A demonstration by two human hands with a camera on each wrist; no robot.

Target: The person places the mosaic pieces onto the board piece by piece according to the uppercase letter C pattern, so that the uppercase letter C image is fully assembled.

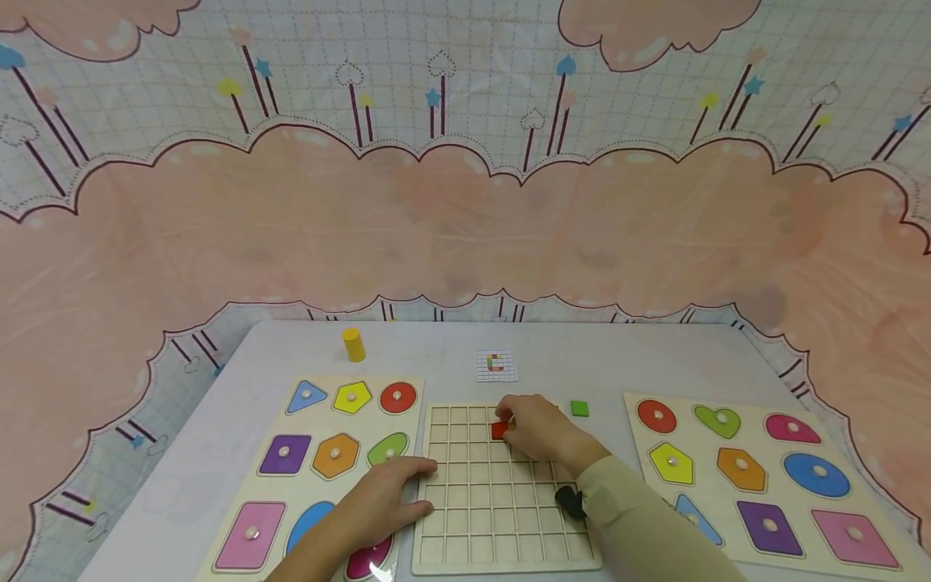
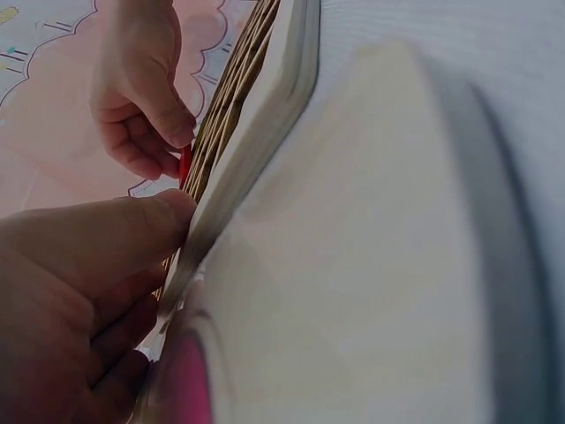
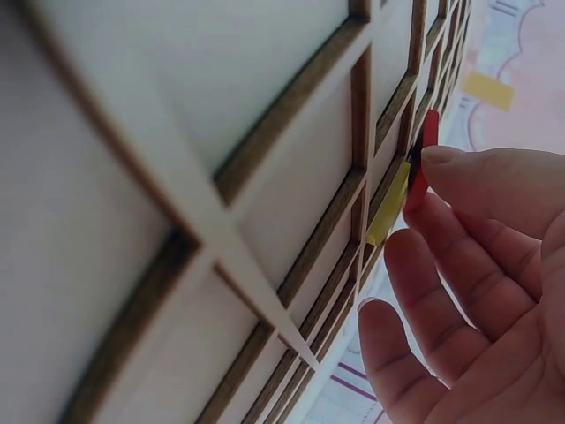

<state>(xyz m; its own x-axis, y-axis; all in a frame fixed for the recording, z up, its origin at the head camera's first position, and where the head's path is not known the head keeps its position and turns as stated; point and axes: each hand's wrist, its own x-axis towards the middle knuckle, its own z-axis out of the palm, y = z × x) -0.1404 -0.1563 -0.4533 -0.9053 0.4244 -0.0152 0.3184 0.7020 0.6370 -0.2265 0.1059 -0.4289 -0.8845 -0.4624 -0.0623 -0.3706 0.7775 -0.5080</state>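
Observation:
A wooden grid board [image 1: 494, 517] lies at the table's near middle. My right hand [image 1: 534, 428] pinches a red tile [image 1: 499, 430] over a cell in the board's upper rows. In the right wrist view the red tile [image 3: 424, 163] stands on edge at the fingertips of that hand [image 3: 459, 185], beside a yellow tile [image 3: 388, 205] set in the grid [image 3: 265, 177]. My left hand [image 1: 378, 497] rests on the board's left edge with relaxed fingers, its thumb [image 2: 150, 216] against the rim [image 2: 265, 106]. It holds nothing.
A green tile [image 1: 579, 408] lies right of the grid's top edge. A pattern card [image 1: 496, 364] and a yellow cylinder [image 1: 353, 344] sit farther back. Shape puzzle boards flank the grid, one on the left [image 1: 291, 489] and one on the right [image 1: 687, 440].

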